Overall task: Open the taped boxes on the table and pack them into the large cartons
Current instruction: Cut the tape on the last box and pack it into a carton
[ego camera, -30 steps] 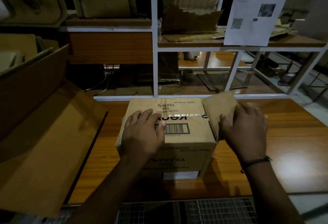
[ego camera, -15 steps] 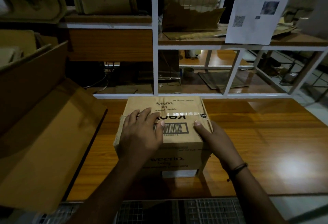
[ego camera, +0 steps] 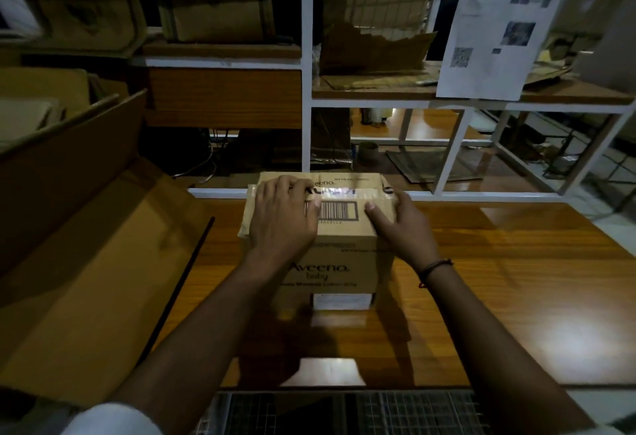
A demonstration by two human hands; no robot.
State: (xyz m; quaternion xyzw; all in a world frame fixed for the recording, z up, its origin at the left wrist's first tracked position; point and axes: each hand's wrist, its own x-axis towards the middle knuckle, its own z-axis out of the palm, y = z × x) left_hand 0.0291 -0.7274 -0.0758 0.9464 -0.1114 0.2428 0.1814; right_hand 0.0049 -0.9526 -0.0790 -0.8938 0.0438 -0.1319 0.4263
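box point(ego camera: 330, 238) on table point(ego camera: 499, 279) | left hand point(ego camera: 280, 217), right hand point(ego camera: 401, 224) flat on top, unclenched

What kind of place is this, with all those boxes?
Probably a packing room in a warehouse: an Aveeno baby box sits on a wooden table, a large open carton waits beside it, and white shelves hold cardboard.

- The small brown cardboard box point(ego camera: 330, 255) sits on the wooden table point(ego camera: 516, 297), near its far edge.
- The left hand point(ego camera: 282, 217) lies flat on the box top's left part; the right hand point(ego camera: 402, 224) rests on its right edge.
- The large open cardboard carton point(ego camera: 86, 262) stands left of the box.
- The white metal shelf rack point(ego camera: 306, 97) rises behind the table.
- A printed paper sheet point(ego camera: 495, 28) hangs on the rack, upper right.
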